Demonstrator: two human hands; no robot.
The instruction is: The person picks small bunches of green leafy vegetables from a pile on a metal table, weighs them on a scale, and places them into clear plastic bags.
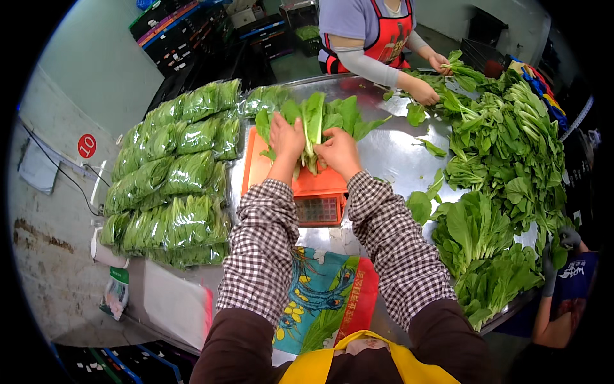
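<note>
A bunch of green leafy vegetables [312,120] lies on the orange weighing scale [307,185], leaves pointing away from me and pale stem ends towards me. My left hand [288,139] cups the bunch's left side, fingers straight. On the right, my right hand [339,151] has its thumb and fingers at the stem ends and gathers them in. Some leaves spread past both hands. The scale's keypad and display panel [317,210] faces me, between my checked sleeves.
Clear bags packed with greens [172,177] stand stacked on the left. Loose greens [508,144] are heaped along the right. A co-worker [374,43] handles greens across the metal table [398,149]; another person [566,288] is at far right. Flat plastic bags [175,302] lie front left.
</note>
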